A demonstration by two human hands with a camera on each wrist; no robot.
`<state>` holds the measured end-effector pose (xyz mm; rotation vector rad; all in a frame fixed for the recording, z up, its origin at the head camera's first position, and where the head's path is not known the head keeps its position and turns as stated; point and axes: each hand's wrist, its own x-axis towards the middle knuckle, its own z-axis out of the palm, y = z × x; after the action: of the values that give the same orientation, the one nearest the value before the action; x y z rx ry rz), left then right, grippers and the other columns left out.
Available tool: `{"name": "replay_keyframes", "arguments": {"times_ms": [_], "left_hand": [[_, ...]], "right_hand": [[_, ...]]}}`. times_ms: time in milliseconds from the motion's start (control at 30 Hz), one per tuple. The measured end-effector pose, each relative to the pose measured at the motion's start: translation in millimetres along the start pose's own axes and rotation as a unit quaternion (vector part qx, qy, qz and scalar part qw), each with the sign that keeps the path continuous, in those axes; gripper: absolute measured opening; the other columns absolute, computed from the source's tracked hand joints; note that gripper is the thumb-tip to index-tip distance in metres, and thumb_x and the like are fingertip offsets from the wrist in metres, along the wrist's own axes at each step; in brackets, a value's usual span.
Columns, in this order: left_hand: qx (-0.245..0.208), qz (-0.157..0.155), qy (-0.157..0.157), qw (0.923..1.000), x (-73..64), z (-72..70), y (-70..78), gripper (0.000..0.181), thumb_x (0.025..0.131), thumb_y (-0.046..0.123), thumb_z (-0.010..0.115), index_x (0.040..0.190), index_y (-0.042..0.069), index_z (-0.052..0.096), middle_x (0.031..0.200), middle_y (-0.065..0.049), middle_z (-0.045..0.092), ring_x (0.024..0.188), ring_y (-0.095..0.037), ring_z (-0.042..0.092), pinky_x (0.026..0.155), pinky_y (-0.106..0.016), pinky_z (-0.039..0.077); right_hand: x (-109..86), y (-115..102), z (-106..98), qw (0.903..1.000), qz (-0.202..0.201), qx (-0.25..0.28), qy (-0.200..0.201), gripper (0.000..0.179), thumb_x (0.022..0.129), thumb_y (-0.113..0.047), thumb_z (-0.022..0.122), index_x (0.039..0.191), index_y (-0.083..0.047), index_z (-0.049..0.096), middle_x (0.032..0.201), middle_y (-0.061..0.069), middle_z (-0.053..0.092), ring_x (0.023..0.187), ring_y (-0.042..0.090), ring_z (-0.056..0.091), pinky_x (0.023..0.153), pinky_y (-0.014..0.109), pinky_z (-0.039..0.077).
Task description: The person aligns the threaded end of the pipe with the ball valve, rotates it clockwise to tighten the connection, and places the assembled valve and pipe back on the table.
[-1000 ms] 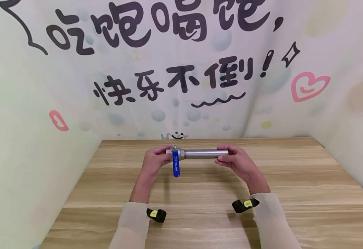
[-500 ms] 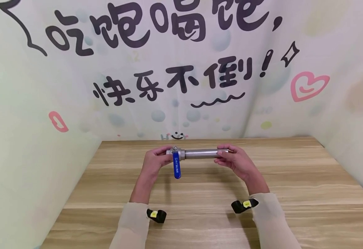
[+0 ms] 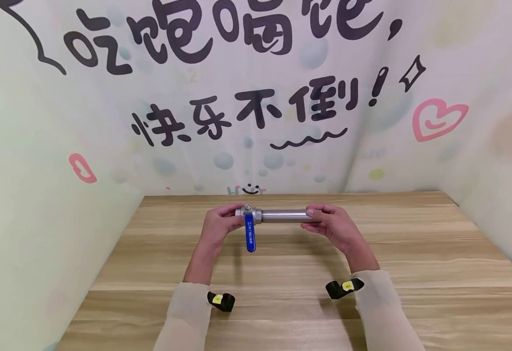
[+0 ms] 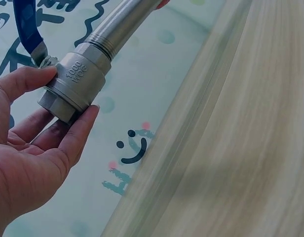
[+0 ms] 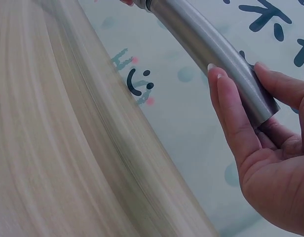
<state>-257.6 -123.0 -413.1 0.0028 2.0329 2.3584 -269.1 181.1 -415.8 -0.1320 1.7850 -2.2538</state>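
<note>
A silver ball valve (image 3: 258,216) with a blue lever handle (image 3: 250,234) is joined to a plain steel pipe (image 3: 284,216), held level above the table. My left hand (image 3: 215,229) grips the valve's hexagonal end between thumb and fingers. In the left wrist view, raised lettering shows on the valve body (image 4: 80,74), and some pipe thread (image 4: 100,45) is exposed beside it. At the other end, my right hand (image 3: 341,229) holds the pipe, thumb on one side and fingers on the other. The right wrist view shows the pipe's free end (image 5: 265,111) within that grasp.
A wood-grain table (image 3: 273,302) lies beneath both hands. Behind it hangs a pale printed backdrop (image 3: 256,161) with black lettering, close to the table's far edge. Both sleeved forearms carry a black wrist device (image 3: 222,301).
My right thumb has moved upward over the pipe, its fingers shifting with it. The blue lever's lower end has swung slightly to the right. My left hand stays nearly in place.
</note>
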Motion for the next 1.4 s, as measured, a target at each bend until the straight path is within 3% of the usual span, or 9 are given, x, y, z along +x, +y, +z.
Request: {"name": "replay_keyframes", "arguments": {"times_ms": [167,300,433,767,1133,1400], "left_hand": [[0.002,-0.003,0.003,1.0,0.1,-0.4,2.9,0.037,0.08,-0.005,0.069,0.117,0.0,0.068,0.119,-0.02,0.066,0.098,-0.021,0.068,0.086,-0.032,0.058],[0.005,-0.005,0.011,0.9999,0.4,-1.2,3.8,0.037,0.08,-0.005,0.069,0.116,0.0,0.069,0.118,-0.018,0.068,0.098,-0.02,0.068,0.085,-0.031,0.058],[0.0,-0.006,0.013,0.9999,0.3,-0.9,4.2,0.037,0.079,-0.006,0.069,0.116,-0.001,0.068,0.118,-0.019,0.067,0.097,-0.02,0.068,0.084,-0.03,0.058],[0.002,-0.004,0.011,0.9999,-0.3,-1.2,4.9,0.036,0.08,-0.005,0.069,0.116,-0.001,0.069,0.119,-0.019,0.067,0.096,-0.019,0.068,0.084,-0.031,0.058],[-0.005,0.002,0.0,1.0,-2.2,-1.8,4.4,0.037,0.079,-0.006,0.068,0.116,-0.001,0.069,0.12,-0.02,0.066,0.097,-0.02,0.068,0.085,-0.032,0.058],[-0.002,0.001,-0.002,1.0,-1.7,-0.9,4.2,0.037,0.079,-0.007,0.068,0.116,-0.001,0.069,0.12,-0.02,0.066,0.099,-0.02,0.068,0.086,-0.033,0.058]], "right_hand": [[-1.7,-2.1,0.7,0.9998,-0.009,0.009,-0.014,0.018,0.092,-0.002,0.063,0.11,-0.001,0.065,0.109,0.015,0.057,0.086,0.024,0.072,0.082,0.033,0.058],[-3.0,-4.1,0.7,0.9992,-0.014,0.01,-0.035,0.03,0.087,0.015,0.057,0.111,-0.002,0.064,0.112,0.016,0.054,0.088,0.024,0.072,0.084,0.032,0.058],[-4.0,-5.5,0.4,0.9989,-0.015,0.011,-0.044,0.037,0.084,0.02,0.054,0.109,-0.004,0.065,0.112,0.016,0.052,0.087,0.023,0.071,0.084,0.031,0.058],[-5.0,-6.4,0.3,0.9984,-0.011,0.028,-0.049,0.032,0.085,0.017,0.058,0.103,-0.008,0.066,0.111,0.016,0.049,0.086,0.023,0.072,0.083,0.031,0.058],[-4.2,-5.3,-0.3,0.9983,-0.004,0.035,-0.046,0.026,0.089,0.01,0.059,0.108,-0.007,0.062,0.111,0.016,0.048,0.084,0.022,0.072,0.08,0.027,0.059],[-3.8,-4.7,-1.3,0.9993,0.0,0.018,-0.034,0.02,0.094,-0.001,0.06,0.114,-0.003,0.06,0.106,0.015,0.058,0.084,0.022,0.072,0.08,0.028,0.059]]}}
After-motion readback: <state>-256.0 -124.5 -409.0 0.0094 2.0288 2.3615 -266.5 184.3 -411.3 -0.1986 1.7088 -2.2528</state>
